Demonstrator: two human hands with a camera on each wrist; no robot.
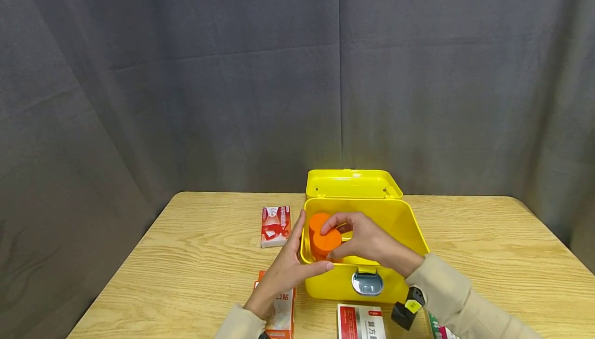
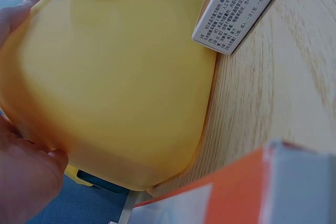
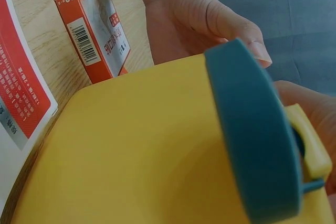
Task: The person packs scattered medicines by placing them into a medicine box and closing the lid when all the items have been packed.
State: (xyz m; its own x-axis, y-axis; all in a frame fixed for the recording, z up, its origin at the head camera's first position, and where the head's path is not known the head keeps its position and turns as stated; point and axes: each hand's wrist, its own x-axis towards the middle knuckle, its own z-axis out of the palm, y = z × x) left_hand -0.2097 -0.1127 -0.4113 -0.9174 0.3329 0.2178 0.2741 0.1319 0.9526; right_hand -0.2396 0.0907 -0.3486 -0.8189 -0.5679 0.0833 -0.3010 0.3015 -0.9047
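A yellow lidded box (image 1: 325, 284) stands on the table with its lid (image 1: 348, 184) raised at the back. Inside, at its left end, are two orange round-topped containers, one orange container (image 1: 327, 241) in front of another orange container (image 1: 317, 221). My right hand (image 1: 367, 238) reaches over the front rim and pinches the front one between thumb and fingers. My left hand (image 1: 285, 269) lies along the box's left side, fingers straight against the wall, thumb extended across the front left corner. The right wrist view shows that thumb (image 3: 247, 32) near the rim, beyond the blurred latch (image 3: 252, 129).
A red-and-white medicine box (image 1: 276, 226) lies left of the yellow box. Nearer stand an orange-and-white carton (image 1: 282, 310) and a white-and-red carton (image 1: 360, 322). A green-and-white carton (image 1: 439, 328) shows under the right sleeve. A grey curtain (image 1: 279, 80) hangs behind the table.
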